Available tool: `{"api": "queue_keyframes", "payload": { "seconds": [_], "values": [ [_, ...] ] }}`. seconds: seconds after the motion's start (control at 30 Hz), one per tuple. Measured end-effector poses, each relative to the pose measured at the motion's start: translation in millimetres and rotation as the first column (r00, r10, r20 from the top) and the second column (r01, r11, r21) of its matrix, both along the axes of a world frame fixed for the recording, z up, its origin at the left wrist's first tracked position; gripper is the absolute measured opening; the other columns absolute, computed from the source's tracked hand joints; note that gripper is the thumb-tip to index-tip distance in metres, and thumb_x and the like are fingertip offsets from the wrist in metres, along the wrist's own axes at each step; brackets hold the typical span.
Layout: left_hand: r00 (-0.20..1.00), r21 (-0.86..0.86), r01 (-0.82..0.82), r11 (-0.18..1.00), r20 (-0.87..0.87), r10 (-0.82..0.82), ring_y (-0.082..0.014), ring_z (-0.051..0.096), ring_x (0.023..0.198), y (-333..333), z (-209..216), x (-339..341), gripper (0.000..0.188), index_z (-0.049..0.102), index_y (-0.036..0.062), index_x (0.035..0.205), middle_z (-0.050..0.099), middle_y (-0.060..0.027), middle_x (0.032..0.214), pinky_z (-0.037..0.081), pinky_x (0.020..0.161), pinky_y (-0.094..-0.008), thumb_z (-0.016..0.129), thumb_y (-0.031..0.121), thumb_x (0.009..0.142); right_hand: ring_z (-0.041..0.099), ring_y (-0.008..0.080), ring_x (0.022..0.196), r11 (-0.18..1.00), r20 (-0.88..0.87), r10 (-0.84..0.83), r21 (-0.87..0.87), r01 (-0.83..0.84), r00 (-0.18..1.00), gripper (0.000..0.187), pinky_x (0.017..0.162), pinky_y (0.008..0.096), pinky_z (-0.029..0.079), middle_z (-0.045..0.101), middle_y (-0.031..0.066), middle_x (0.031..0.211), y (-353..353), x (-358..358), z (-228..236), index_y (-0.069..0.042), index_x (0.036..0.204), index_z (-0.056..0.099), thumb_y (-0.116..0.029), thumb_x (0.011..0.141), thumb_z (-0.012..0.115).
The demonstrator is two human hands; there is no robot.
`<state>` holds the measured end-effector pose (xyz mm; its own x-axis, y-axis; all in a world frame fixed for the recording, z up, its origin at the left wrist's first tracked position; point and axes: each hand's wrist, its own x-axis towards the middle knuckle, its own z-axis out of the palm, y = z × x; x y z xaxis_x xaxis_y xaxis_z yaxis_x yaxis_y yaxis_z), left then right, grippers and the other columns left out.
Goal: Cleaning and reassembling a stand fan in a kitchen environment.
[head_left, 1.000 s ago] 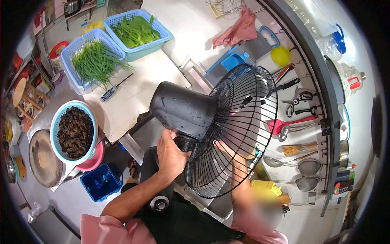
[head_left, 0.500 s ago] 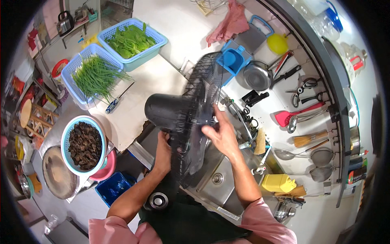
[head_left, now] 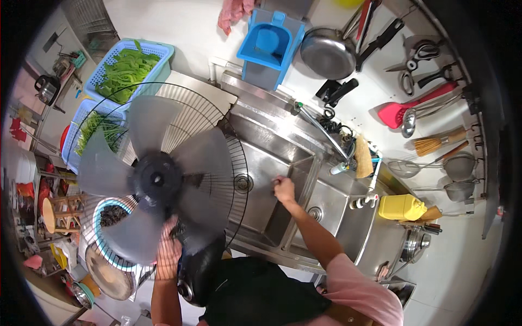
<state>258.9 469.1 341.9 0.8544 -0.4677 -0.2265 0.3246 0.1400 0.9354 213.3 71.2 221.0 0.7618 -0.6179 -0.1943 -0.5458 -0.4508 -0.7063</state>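
Note:
A large electric fan (head_left: 157,179) fills the left of the head view, its grey blades and dark hub facing me. Thin black wires of its round grille ring the blades. My left hand (head_left: 169,251) is closed on the fan below the hub, partly behind the wires; most of its fingers are hidden. Over the left basin of the steel sink (head_left: 255,202), my right hand (head_left: 284,190) is off the fan with curled fingers. Whatever is in them, if anything, cannot be made out.
Behind the fan stand baskets of leafy greens (head_left: 128,73) and green stalks (head_left: 89,133), a bowl of dark pieces (head_left: 113,215) and a round chopping board (head_left: 106,271). A faucet (head_left: 326,130) and yellow jug (head_left: 401,207) flank the sink. Pans and utensils hang at right.
The fan has swung from edge-on to face me and shifted left. My right hand has let go of it and moved over the sink. My left hand has moved down and left with the fan.

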Motion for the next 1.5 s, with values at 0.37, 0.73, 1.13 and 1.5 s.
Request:
{"api": "queue_keyframes", "payload": {
  "seconds": [0.37, 0.73, 1.13, 1.5],
  "values": [
    [0.983, 0.370, -0.014, 0.929, 0.174, -0.055, -0.0200, 0.053, 0.113, 73, 26, -65, 0.036, 0.051, 0.0020, 0.127, 0.055, -0.0110, 0.123, 0.042, 0.097, -0.0323, 0.049, 0.016, 0.093, 0.054, 0.0415, 0.109, 0.918, -0.588, 0.098, -0.257, -0.301, 0.803, 0.023, 0.086, 0.0467, 0.050, 0.048, 0.0247, 0.126, 27, -16, -143, -0.005, 0.112, 0.049, -0.011, 0.090, 0.048],
    [0.910, 0.514, -0.196, 0.835, 0.413, -0.041, -0.0209, 0.054, 0.112, 10, 38, -33, 0.036, 0.051, 0.0018, 0.126, 0.056, -0.0119, 0.122, 0.044, 0.095, -0.0321, 0.051, 0.014, 0.092, 0.049, 0.0074, 0.059, 0.785, 0.356, -0.447, 0.596, 0.168, 0.821, 0.026, 0.048, 0.0196, 0.038, 0.052, -0.0020, 0.077, 11, 12, 128, -0.010, 0.107, 0.049, -0.009, 0.087, 0.065],
    [0.741, 0.442, -0.306, 0.843, 0.667, -0.081, -0.0218, 0.054, 0.111, -78, 57, -15, 0.036, 0.052, 0.0016, 0.125, 0.056, -0.0127, 0.122, 0.045, 0.093, -0.0319, 0.053, 0.013, 0.090, 0.052, 0.0097, 0.065, 0.694, 0.453, 0.656, -0.045, -0.719, 0.604, 0.044, 0.060, 0.0260, 0.046, 0.060, 0.0030, 0.090, 138, 63, 346, -0.008, 0.118, 0.056, -0.003, 0.077, 0.071],
    [0.628, 0.416, -0.337, 0.844, 0.768, -0.128, -0.0216, 0.055, 0.111, -96, 65, -8, 0.042, 0.048, 0.0013, 0.129, 0.055, -0.0120, 0.123, 0.045, 0.093, -0.0315, 0.054, 0.012, 0.090, 0.055, 0.0214, 0.078, 0.617, 0.358, 0.787, -0.443, -0.650, 0.503, 0.040, 0.069, 0.0328, 0.047, 0.050, 0.0082, 0.105, 134, 54, 355, -0.006, 0.114, 0.060, -0.014, 0.077, 0.073]
  ]
}}
